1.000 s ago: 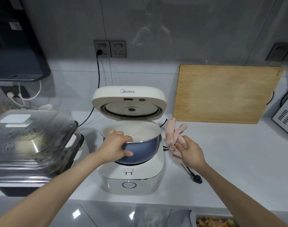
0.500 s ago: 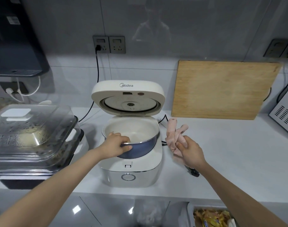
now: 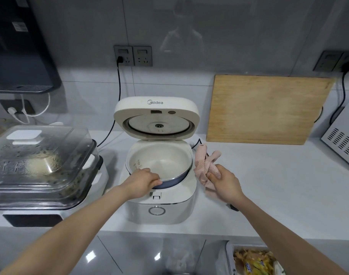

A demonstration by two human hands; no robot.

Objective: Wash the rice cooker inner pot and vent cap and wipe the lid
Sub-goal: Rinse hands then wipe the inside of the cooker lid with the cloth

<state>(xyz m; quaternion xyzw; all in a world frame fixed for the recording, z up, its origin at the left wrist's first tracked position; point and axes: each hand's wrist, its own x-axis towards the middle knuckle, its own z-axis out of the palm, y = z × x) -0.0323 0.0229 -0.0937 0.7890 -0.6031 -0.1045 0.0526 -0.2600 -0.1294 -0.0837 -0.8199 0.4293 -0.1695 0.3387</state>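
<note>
Inner pot (image 3: 159, 161) sits low in our white rice cooker (image 3: 159, 203), its front rim gripped by our left hand (image 3: 142, 182). Just right of it, our right hand (image 3: 226, 182) clutches a pink cloth (image 3: 204, 165). Beyond both hands, the open lid (image 3: 156, 118) stands upright.

Left hand (image 3: 143, 180) hides inner pot's (image 3: 159, 159) near rim.

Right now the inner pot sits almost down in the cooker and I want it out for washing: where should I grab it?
Grip the inner pot by its thin rim at the front, from above, where the left hand pinches it. The sides are sunk in the rice cooker, and the open lid blocks the back.
</note>
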